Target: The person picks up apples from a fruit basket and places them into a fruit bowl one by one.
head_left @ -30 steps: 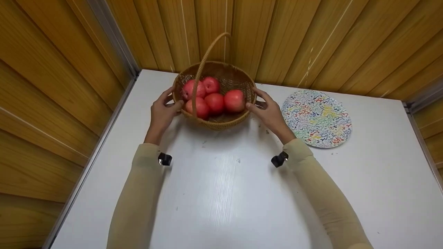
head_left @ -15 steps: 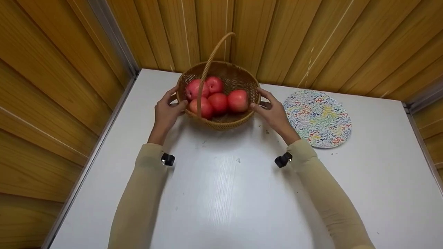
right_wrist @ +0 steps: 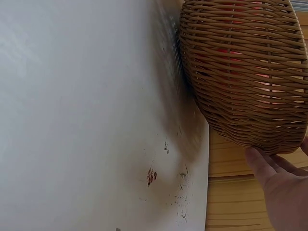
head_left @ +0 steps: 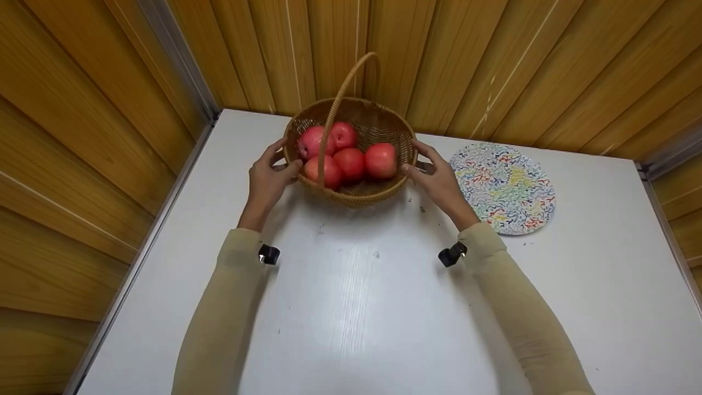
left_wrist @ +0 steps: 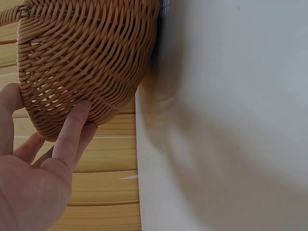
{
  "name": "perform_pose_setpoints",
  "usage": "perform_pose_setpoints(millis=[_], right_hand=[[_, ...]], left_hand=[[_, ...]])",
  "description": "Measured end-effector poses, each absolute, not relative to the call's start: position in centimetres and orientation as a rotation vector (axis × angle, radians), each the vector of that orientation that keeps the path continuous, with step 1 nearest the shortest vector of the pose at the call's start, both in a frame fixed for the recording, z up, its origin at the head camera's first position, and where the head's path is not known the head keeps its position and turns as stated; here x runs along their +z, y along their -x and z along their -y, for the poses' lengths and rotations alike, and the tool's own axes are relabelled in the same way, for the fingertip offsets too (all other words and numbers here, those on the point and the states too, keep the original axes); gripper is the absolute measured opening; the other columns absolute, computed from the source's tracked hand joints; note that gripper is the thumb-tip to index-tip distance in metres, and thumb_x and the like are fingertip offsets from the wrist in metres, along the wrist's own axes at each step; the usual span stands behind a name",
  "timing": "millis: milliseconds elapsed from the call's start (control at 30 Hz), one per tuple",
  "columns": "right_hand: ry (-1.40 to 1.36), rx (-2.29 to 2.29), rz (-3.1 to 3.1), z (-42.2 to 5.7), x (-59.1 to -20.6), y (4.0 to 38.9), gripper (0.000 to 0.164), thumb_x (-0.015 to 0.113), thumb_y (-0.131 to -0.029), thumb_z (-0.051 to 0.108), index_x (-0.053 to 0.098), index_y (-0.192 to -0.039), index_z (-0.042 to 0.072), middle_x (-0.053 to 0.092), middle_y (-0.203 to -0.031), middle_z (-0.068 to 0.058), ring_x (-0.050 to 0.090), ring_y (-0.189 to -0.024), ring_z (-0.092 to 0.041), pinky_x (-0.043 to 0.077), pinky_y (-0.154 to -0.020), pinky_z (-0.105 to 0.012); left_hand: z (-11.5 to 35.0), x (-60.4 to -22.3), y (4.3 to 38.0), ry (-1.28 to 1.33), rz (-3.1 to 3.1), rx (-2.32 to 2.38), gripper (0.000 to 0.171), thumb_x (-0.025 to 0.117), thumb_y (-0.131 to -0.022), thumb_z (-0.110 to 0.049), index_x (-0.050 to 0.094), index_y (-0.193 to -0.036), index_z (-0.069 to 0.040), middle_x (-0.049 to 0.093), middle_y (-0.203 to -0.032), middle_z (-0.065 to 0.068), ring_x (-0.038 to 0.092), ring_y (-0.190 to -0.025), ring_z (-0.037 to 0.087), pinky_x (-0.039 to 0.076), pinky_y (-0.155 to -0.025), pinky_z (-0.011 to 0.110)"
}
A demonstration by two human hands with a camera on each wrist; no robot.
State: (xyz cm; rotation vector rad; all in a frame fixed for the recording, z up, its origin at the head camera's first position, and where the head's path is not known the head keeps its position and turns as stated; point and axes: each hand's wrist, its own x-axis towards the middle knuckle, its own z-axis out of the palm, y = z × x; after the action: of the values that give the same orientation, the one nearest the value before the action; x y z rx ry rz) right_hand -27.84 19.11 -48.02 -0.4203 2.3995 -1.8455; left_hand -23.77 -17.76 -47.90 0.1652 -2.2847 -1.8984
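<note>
A brown wicker basket (head_left: 356,198) with one tall arched handle (head_left: 345,88) stands at the back of the white table. Several red apples (head_left: 349,163) lie inside it. My left hand (head_left: 267,178) grips the basket's left rim, thumb on the near edge and fingers around the outside wall. On the opposite side my right hand (head_left: 437,178) holds the rim in the same way. In the left wrist view, fingers press the woven wall (left_wrist: 86,62). The right wrist view shows fingertips against the basket's side (right_wrist: 245,86), with red showing through the weave.
A round plate (head_left: 503,189) with a multicoloured speckled pattern lies right of the basket, partly behind my right hand. Yellow wooden panels (head_left: 439,66) rise behind the white table (head_left: 351,307) and along its left. Small dark marks (right_wrist: 151,176) dot the tabletop near the basket.
The basket with its apples has shifted a little to the right, with both hands moving along on its rim. The speckled plate has stayed in place.
</note>
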Motion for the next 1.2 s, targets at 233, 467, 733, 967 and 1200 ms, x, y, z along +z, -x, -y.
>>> perform_pose_setpoints(millis=[233, 467, 733, 967, 1200], right_hand=[[0.397, -1.834, -2.407, -19.5, -47.8, 27.8, 0.069, 0.074, -0.102, 0.028, 0.046, -0.163, 0.017, 0.044, -0.162, -0.010, 0.057, -0.137, -0.032, 0.056, -0.101, -0.033], [0.404, -1.830, -2.397, -20.0, -47.6, 27.8, 0.069, 0.074, -0.102, 0.028, 0.045, -0.164, 0.018, 0.042, -0.163, -0.011, 0.056, -0.138, -0.032, 0.057, -0.100, -0.034], [0.382, -1.832, -2.372, -20.3, -46.3, 27.0, 0.068, 0.070, -0.104, 0.015, 0.041, -0.164, 0.006, 0.038, -0.165, -0.021, 0.052, -0.141, -0.041, 0.056, -0.100, -0.032], [0.354, -1.772, -2.441, -21.3, -47.4, 27.8, 0.070, 0.073, -0.103, 0.027, 0.043, -0.165, 0.017, 0.041, -0.164, -0.011, 0.053, -0.141, -0.035, 0.054, -0.105, -0.038], [0.352, -1.761, -2.456, -22.0, -47.4, 27.7, 0.071, 0.075, -0.100, 0.037, 0.046, -0.163, 0.023, 0.043, -0.163, -0.010, 0.055, -0.140, -0.033, 0.053, -0.106, -0.038]], left_hand=[[17.4, -47.8, 23.7, -0.167, 2.284, -1.916, 0.064, 0.077, -0.099, -0.019, 0.053, -0.158, -0.018, 0.059, -0.149, 0.017, 0.069, -0.119, 0.027, 0.063, -0.083, 0.034], [17.1, -47.9, 23.7, -0.132, 2.261, -1.938, 0.063, 0.076, -0.099, -0.019, 0.054, -0.158, -0.017, 0.059, -0.149, 0.018, 0.070, -0.118, 0.027, 0.063, -0.084, 0.035], [16.4, -47.9, 23.7, -0.112, 2.264, -1.929, 0.063, 0.077, -0.098, -0.018, 0.055, -0.157, -0.016, 0.060, -0.148, 0.019, 0.070, -0.116, 0.028, 0.063, -0.083, 0.034], [15.8, -48.1, 23.9, -0.098, 2.270, -1.930, 0.064, 0.077, -0.098, -0.019, 0.054, -0.158, -0.016, 0.061, -0.146, 0.018, 0.071, -0.116, 0.028, 0.063, -0.084, 0.036], [15.3, -48.1, 23.9, -0.103, 2.263, -1.944, 0.064, 0.077, -0.099, -0.020, 0.054, -0.158, -0.015, 0.061, -0.147, 0.017, 0.071, -0.117, 0.027, 0.063, -0.083, 0.034]])
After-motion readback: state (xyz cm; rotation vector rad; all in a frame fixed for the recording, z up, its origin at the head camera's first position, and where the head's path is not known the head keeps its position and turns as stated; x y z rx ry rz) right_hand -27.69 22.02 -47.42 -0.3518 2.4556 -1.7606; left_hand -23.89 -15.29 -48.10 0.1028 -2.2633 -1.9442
